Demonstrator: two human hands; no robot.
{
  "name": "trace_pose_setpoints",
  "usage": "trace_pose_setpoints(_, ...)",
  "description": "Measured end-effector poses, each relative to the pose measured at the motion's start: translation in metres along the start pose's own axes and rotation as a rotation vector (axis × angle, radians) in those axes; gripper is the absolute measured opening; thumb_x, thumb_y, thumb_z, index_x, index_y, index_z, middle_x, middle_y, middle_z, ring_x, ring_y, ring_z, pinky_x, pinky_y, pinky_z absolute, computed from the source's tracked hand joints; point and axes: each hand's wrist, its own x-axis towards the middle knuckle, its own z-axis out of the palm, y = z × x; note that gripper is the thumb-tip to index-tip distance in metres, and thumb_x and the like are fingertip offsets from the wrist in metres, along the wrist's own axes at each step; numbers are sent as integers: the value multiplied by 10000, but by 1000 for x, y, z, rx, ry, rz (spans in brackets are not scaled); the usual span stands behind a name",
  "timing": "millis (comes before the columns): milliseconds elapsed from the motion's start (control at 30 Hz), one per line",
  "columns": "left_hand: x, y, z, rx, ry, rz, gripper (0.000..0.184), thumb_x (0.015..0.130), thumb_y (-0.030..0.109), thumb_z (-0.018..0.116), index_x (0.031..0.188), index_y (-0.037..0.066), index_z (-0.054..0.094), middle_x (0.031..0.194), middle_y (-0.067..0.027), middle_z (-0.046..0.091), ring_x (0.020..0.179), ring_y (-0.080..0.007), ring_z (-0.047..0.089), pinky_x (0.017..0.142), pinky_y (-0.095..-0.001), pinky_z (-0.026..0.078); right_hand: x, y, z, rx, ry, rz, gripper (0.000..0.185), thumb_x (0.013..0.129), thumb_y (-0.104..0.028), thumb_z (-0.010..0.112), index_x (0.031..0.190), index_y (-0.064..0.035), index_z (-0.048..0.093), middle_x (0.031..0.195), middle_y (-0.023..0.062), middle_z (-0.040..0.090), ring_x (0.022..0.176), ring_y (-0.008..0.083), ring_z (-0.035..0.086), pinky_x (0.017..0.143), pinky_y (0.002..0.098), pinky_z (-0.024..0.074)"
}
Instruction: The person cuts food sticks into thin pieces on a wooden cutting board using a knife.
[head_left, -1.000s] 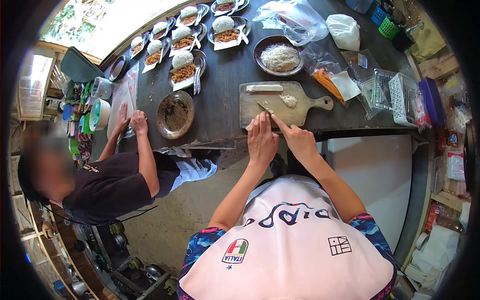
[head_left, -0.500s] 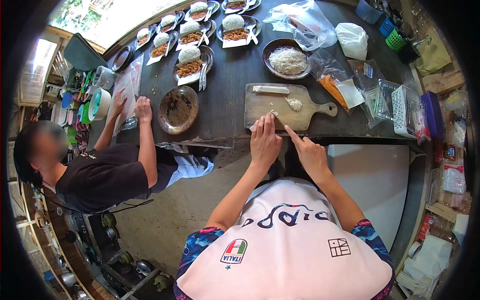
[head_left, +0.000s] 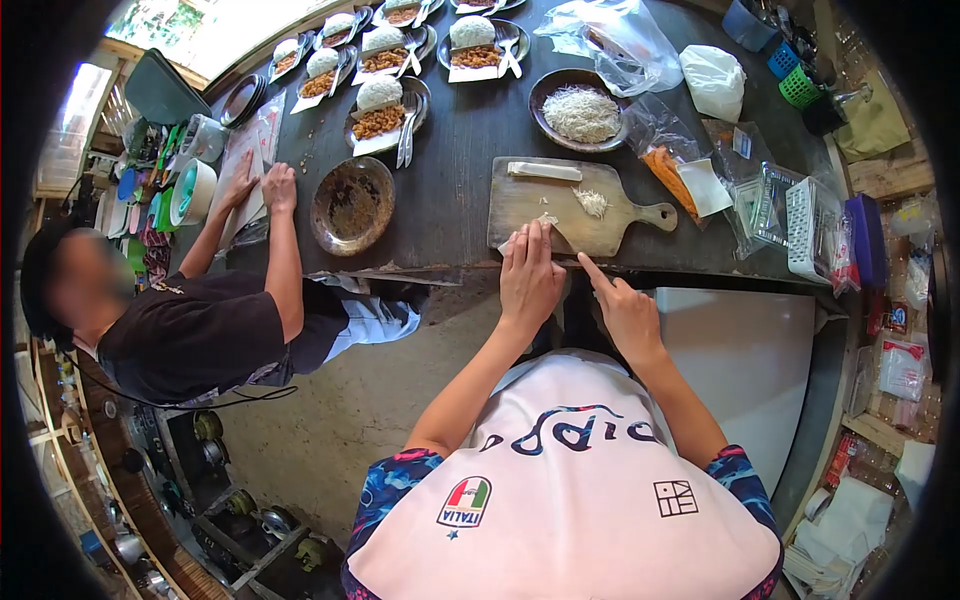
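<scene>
My left hand (head_left: 530,280) has its fingers pressed together over a small pale piece (head_left: 546,219) at the near edge of a wooden cutting board (head_left: 630,232). My right hand (head_left: 627,312) sits just to the right, index finger stretched forward and the other fingers curled round what looks like a knife; its handle is hidden and the blade barely shows. On the board lie a pale, flat-sided stick (head_left: 544,171) and a little heap of thin white shreds (head_left: 592,204). More such shreds (head_left: 580,112) fill a dark bowl (head_left: 538,128) behind the board.
Several plates of rice (head_left: 380,95) with spoons and forks stand at the back left. A bare brown plate (head_left: 352,207) is left of the board. Plastic bags (head_left: 712,82), an orange-filled packet (head_left: 668,175) and a white basket (head_left: 803,225) lie right. A co-worker (head_left: 200,330) handles paper at left.
My right hand has drawn slightly back from the board and from my left hand. The left hand stays on the pale piece. The whole view has shifted a little.
</scene>
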Motion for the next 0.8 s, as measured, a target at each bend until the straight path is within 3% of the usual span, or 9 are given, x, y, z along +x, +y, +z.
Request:
trace_pose_setpoints(233, 1, -3, 5, -5, 15, -3, 664, 889, 194, 586, 1496, -60, 492, 1515, -188, 505, 1411, -321, 482, 1241, -444, 352, 14, -4, 5, 0, -43, 3, 804, 936, -89, 649, 1631, -407, 399, 685, 66, 603, 539, 258, 692, 504, 406, 590)
trace_pose_setpoints(333, 2, 1, 2, -20, 2, -8, 667, 882, 184, 593, 1492, -64, 491, 1518, -170, 492, 1417, -319, 473, 1242, -444, 354, 30, -8, 22, 41, 43, -3, 626, 1028, -202, 633, 1600, -386, 456, 668, 87, 583, 540, 298, 673, 505, 426, 588)
trace_pose_setpoints(433, 1, 2, 0, -16, -5, 1, 669, 876, 177, 600, 1487, -70, 490, 1516, -156, 481, 1417, -318, 468, 1241, -450, 360, 32, -6, 25, 37, 79, -18, 637, 1029, -203, 634, 1606, -392, 444, 656, 80, 571, 532, 298, 665, 506, 428, 584)
trace_pose_setpoints(533, 1, -2, 3, 8, 17, 23, 668, 875, 174, 600, 1484, -75, 490, 1510, -154, 480, 1412, -318, 470, 1239, -454, 366, 7, 0, 5, 6, -25, -8, 808, 926, -73, 660, 1623, -402, 418, 661, 59, 572, 536, 259, 687, 503, 409, 588)
trace_pose_setpoints(800, 1, -1, 2, -23, 12, -3, 651, 884, 164, 587, 1483, -76, 500, 1513, -166, 480, 1418, -323, 468, 1239, -455, 365, 14, -7, 6, 32, 1, 2, 796, 927, -94, 670, 1620, -399, 425, 671, 64, 590, 540, 253, 692, 503, 397, 594)
